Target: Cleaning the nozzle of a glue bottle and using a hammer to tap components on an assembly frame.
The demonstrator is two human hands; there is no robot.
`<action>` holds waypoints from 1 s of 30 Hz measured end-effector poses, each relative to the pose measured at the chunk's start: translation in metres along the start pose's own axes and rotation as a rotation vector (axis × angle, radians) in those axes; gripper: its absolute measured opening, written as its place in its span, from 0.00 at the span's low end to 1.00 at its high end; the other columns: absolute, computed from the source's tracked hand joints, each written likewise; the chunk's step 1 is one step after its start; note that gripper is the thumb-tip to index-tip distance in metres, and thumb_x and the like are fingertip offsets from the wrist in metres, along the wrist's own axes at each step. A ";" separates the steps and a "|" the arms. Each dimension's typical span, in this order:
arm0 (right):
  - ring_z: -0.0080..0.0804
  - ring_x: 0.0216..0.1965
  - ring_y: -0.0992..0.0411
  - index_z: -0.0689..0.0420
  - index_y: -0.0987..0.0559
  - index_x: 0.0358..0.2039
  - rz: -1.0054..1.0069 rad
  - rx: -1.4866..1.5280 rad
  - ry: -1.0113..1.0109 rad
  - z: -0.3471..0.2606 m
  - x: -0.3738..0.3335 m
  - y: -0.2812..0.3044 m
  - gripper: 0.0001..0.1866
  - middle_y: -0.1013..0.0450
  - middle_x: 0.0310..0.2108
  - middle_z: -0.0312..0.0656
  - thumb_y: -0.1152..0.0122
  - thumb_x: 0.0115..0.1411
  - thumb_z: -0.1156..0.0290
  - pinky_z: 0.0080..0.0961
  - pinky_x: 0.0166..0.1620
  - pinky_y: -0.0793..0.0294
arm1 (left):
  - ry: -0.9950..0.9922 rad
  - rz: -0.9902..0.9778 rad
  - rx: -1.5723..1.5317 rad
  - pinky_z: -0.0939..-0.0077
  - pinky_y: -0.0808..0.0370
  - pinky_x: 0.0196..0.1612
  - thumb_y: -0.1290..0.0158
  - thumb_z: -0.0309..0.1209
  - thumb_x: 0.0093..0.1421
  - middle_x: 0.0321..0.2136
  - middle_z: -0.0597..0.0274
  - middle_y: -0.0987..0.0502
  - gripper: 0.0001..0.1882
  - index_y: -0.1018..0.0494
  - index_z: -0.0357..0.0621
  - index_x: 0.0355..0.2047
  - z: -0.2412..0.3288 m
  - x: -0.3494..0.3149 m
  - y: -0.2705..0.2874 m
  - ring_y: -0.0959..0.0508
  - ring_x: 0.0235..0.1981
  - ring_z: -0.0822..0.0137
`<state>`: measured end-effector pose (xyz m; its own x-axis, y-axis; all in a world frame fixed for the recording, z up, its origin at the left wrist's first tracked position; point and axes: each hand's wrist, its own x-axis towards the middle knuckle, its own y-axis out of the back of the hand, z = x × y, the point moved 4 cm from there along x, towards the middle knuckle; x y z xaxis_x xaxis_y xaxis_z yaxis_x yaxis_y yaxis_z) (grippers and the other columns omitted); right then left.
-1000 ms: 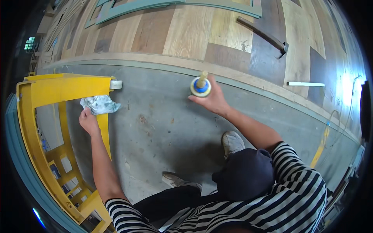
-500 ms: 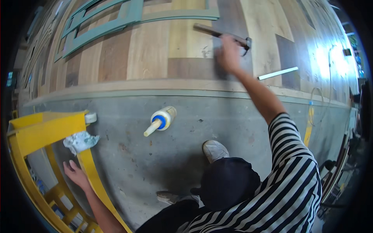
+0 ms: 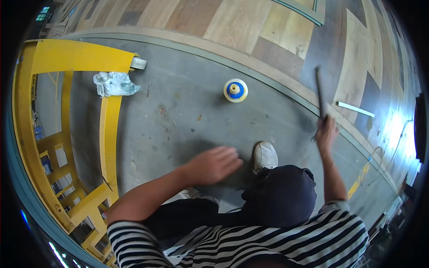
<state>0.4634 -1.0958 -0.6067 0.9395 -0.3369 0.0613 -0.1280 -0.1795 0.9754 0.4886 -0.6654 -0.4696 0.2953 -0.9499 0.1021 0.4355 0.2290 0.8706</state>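
My right hand (image 3: 328, 129) is wrapped round a hammer (image 3: 319, 87) close to its head, and the dark handle points away past the edge of the wooden platform. In front of my body my left hand (image 3: 216, 163), a little blurred, hangs over the concrete floor with its fingers stretched out and nothing in them. Farther ahead stands a white squeeze bottle (image 3: 241, 97) with a blue collar and a pale nozzle.
On the left is a yellow metal frame (image 3: 80, 56) with a white roller (image 3: 138, 63) and a stained white rag (image 3: 115, 84) draped over it. The plank-covered platform (image 3: 237, 24) carries a green frame (image 3: 301, 10) and a pale strip (image 3: 355, 109). My shoe (image 3: 265, 156) is on the floor.
My right hand has brought the hammer from over the planks back toward me. My left hand has moved from beside the yellow frame to in front of my body. The view has turned.
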 end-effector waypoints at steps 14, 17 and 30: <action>0.50 0.53 0.29 0.59 0.29 0.57 -0.217 0.757 0.562 -0.236 -0.022 0.014 0.38 0.28 0.51 0.50 0.22 0.47 0.61 0.43 0.56 0.32 | 0.754 -0.508 -0.056 0.52 0.23 0.39 0.44 0.40 0.59 0.31 0.53 0.20 0.22 0.29 0.43 0.51 -0.044 -0.042 -0.033 0.18 0.37 0.49; 0.46 0.58 0.31 0.58 0.43 0.69 -0.093 0.920 0.473 -0.245 0.044 -0.023 0.57 0.32 0.60 0.48 0.18 0.43 0.61 0.40 0.61 0.33 | 1.029 -0.385 -0.192 0.54 0.24 0.38 0.43 0.42 0.62 0.29 0.49 0.20 0.20 0.30 0.43 0.48 -0.039 -0.123 -0.006 0.19 0.37 0.47; 0.53 0.47 0.24 0.55 0.31 0.55 -0.980 0.465 0.988 -0.542 -0.004 0.021 0.36 0.24 0.44 0.54 0.26 0.48 0.57 0.42 0.50 0.25 | 1.865 1.011 -0.369 0.73 0.28 0.24 0.47 0.32 0.66 0.20 0.60 0.27 0.12 0.33 0.35 0.41 0.084 -0.332 0.004 0.26 0.18 0.70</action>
<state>0.6287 -0.5976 -0.4718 0.5152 0.8144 -0.2671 0.7667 -0.2987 0.5682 0.3209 -0.3670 -0.4598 0.6426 0.6968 -0.3187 -0.3313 0.6277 0.7044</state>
